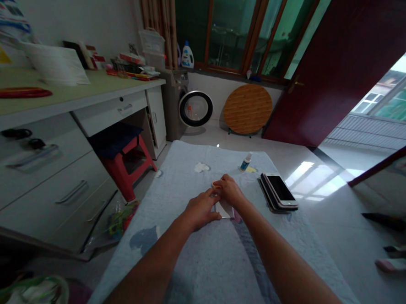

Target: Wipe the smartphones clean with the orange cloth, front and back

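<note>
Left grip [201, 210] lies palm-down, pressing a white flat item [224, 211] onto the pale blue mat [203, 271] at frame centre. Right grip [230, 190] has its fingers bunched at that item's upper edge; whether they pinch anything cannot be told. Judged mid-work. Stacked phones [279, 191] lie untouched just right. A small bottle [245, 162] and white wads [201, 167] sit beyond. Nothing obstructs.

The room is rather dim. At the left stands a white desk [82, 97] with drawers [53, 179], and a red stool [128, 163] is under it. By the far wall are a washing machine [189, 108] and a round wooden board [247, 109], leaning. Brown-framed windows [243, 25] look green. At the right a dark red door [338, 61] stands open, and daylight shines on the pale floor [310, 173].
</note>
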Demonstrator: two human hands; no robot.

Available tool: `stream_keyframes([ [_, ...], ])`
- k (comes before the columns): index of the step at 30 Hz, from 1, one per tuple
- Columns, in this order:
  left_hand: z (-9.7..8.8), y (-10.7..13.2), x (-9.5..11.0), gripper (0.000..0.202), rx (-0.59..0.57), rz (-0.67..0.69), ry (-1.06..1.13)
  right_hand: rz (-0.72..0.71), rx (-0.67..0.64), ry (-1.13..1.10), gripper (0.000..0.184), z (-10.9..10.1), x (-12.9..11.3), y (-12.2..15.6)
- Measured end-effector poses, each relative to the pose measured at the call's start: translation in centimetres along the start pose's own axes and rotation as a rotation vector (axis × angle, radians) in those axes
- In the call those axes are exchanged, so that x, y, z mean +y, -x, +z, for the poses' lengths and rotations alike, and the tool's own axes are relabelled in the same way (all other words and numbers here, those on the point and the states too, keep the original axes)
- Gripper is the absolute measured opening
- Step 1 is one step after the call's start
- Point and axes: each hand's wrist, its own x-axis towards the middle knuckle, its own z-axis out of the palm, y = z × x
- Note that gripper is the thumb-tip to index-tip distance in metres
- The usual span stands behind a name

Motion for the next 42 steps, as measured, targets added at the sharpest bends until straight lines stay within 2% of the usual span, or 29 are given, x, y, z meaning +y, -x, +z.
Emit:
stream_keyframes([
  [7, -0.1, 0.0, 0.3, 0.05, -0.006, -0.013, 0.026, -0.055, -0.062, 0.069, 0.023, 0.1, -0.1, -1.2],
  [14, -0.1, 0.0, 0.4, 0.045, 0.024, 0.023, 0.018, -0.154, -0.139, 0.062, 0.022, -0.2, -0.2, -0.1],
  [17, -0.2, 0.1, 0.5, 0.043, 0.016, 0.033, -0.008, -0.128, -0.123, 0.043, 0.023, -0.1, -0.2, -0.1],
  [22, -0.4, 0.2, 0.7, 0.04, 0.026, 0.023, -0.05, -0.113, -0.124, 0.081, 0.024, -0.2, 0.0, -2.0],
  [27, 0.0, 0.2, 0.8, 0.051, 0.04, 0.0, -0.078, -0.098, -0.138, 0.131, 0.027, -0.1, 0.1, -3.3],
  [36, 0.4, 0.2, 1.3, 0.046, 0.052, -0.039, -0.164, -0.02, -0.113, 0.159, 0.03, -0.6, 0.5, -2.6],
  [42, 0.5, 0.2, 1.2, 0.046, 0.062, -0.028, -0.164, 0.027, -0.126, 0.17, 0.032, -1.4, 2.2, -1.9],
])
